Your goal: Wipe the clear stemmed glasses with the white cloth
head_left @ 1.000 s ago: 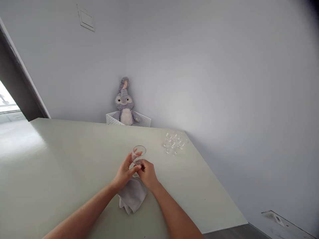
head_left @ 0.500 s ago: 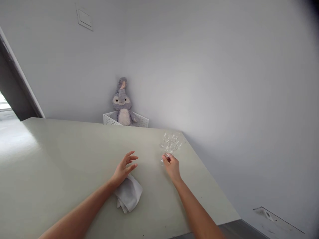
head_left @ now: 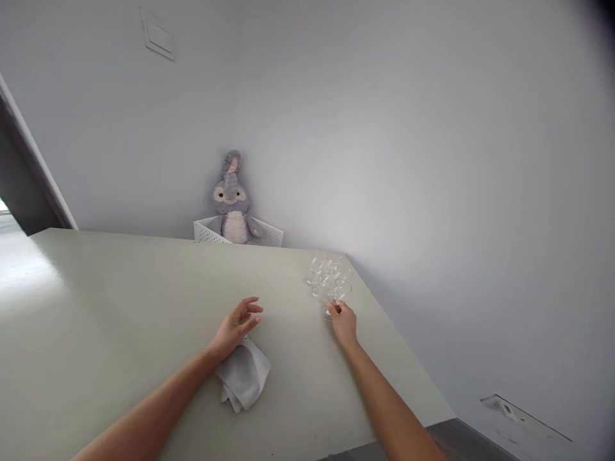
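Several clear stemmed glasses (head_left: 321, 272) stand in a cluster near the right back corner of the pale table (head_left: 144, 307). My right hand (head_left: 343, 320) pinches the stem of one clear glass (head_left: 343, 286) at the front of the cluster, its bowl above my fingers and its base low by the tabletop. Left of it, my left hand (head_left: 237, 325) hovers with fingers apart and nothing in them. Beneath that wrist lies a crumpled whitish-grey cloth (head_left: 245, 378).
Behind the table's back edge, a grey plush toy (head_left: 233, 198) sits in a white perforated basket (head_left: 269, 235). Walls meet in the corner behind it. A wall switch (head_left: 158, 38) is at upper left, and a wall panel (head_left: 523, 416) at lower right.
My right hand has moved a little to the right with the glass, bringing it to the front right of the cluster. My left hand stays open above the cloth. The view has shifted slightly.
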